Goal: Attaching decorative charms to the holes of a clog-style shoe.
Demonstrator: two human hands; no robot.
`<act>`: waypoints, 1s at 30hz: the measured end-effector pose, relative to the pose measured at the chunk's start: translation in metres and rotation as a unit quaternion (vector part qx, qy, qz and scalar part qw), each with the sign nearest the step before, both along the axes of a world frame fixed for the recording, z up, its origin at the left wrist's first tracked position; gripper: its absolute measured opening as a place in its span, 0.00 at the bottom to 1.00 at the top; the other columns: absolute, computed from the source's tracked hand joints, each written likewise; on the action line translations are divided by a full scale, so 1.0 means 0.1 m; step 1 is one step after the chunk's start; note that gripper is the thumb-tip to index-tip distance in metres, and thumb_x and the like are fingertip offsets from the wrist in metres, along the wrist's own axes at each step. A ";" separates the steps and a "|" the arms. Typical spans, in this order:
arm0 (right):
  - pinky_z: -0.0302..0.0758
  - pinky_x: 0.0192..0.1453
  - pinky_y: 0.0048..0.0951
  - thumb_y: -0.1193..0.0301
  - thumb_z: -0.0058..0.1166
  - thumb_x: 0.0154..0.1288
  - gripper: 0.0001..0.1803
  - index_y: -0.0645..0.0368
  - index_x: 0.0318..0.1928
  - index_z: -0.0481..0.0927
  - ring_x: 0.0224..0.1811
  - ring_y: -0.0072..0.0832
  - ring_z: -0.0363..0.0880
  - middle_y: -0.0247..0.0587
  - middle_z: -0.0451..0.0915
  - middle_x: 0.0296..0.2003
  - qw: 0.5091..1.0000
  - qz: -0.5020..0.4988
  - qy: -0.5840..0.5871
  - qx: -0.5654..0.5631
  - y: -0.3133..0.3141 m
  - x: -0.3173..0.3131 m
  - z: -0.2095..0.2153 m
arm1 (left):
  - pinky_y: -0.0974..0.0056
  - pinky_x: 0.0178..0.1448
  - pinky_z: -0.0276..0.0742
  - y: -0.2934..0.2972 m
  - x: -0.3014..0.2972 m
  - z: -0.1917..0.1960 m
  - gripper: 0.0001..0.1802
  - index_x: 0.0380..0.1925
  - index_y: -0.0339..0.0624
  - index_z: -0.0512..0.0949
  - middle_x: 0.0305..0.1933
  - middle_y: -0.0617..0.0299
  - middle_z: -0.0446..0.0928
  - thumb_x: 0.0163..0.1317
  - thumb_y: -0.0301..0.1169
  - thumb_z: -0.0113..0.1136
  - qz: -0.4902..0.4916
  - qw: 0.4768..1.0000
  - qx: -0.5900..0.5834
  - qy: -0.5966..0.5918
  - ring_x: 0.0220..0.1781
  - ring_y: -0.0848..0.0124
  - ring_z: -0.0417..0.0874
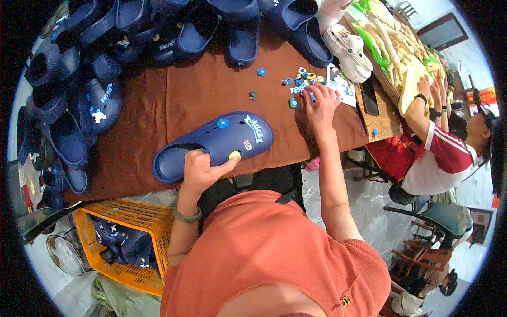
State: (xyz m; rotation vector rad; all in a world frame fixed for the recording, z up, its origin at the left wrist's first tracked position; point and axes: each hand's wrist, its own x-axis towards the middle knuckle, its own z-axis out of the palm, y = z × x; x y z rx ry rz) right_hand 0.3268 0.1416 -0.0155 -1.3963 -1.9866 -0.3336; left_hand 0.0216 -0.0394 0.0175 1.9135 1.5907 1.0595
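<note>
Grey floor (368, 214) underlies brown-clothed tabletop (203, 90). Orange plastic crate (120, 208), beside near edge, contains navy items (125, 239). Left hand (200, 171) grips navy slip-on clog (211, 138); right hand (321, 104), at multicoloured charms (310, 78): grasp indeterminable.

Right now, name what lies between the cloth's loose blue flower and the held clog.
A small dark piece on brown cloth, in the head view.

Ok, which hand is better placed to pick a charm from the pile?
Probably the right hand: its fingertips are at the charm pile, while the left hand is holding the navy clog.
</note>
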 end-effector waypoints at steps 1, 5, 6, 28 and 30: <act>0.52 0.65 0.53 0.67 0.62 0.58 0.09 0.45 0.40 0.82 0.52 0.34 0.73 0.29 0.79 0.43 1.000 0.016 -0.003 -0.010 0.04 -0.04 0.05 | 0.63 0.30 0.78 -0.01 -0.01 -0.03 0.12 0.25 0.38 0.83 0.25 0.56 0.84 0.47 0.34 0.75 0.004 1.000 -0.007 0.006 0.25 0.64 0.86; 0.51 0.65 0.58 0.65 0.59 0.59 0.12 0.45 0.45 0.82 0.54 0.36 0.73 0.32 0.80 0.44 0.996 0.043 -0.056 -0.049 0.29 -0.19 -0.03 | 0.63 0.29 0.78 -0.02 0.00 -0.09 0.13 0.23 0.38 0.82 0.24 0.56 0.83 0.46 0.36 0.76 0.019 0.999 0.009 0.029 0.24 0.63 0.85; 0.51 0.65 0.58 0.65 0.59 0.59 0.12 0.45 0.45 0.82 0.54 0.36 0.73 0.32 0.80 0.44 0.996 0.049 -0.055 -0.049 0.32 -0.25 -0.05 | 0.60 0.23 0.70 -0.01 0.01 -0.13 0.18 0.14 0.40 0.77 0.16 0.56 0.76 0.45 0.39 0.76 0.032 0.995 0.080 0.040 0.17 0.61 0.78; 0.53 0.67 0.41 0.62 0.66 0.54 0.09 0.47 0.36 0.88 0.51 0.26 0.76 0.28 0.84 0.37 0.886 0.373 0.100 -0.256 -0.38 -1.34 0.63 | 0.56 0.20 0.71 -0.03 0.04 0.17 0.28 0.05 0.37 0.71 0.09 0.51 0.69 0.46 0.47 0.72 0.068 0.992 0.100 0.046 0.12 0.54 0.75; 0.52 0.69 0.43 0.63 0.66 0.54 0.09 0.46 0.37 0.88 0.51 0.27 0.76 0.28 0.84 0.37 0.871 0.401 0.091 -0.269 -0.44 -1.49 0.65 | 0.56 0.21 0.72 -0.03 0.05 0.15 0.28 0.05 0.37 0.72 0.09 0.52 0.69 0.46 0.47 0.72 0.070 0.992 0.099 0.045 0.13 0.54 0.75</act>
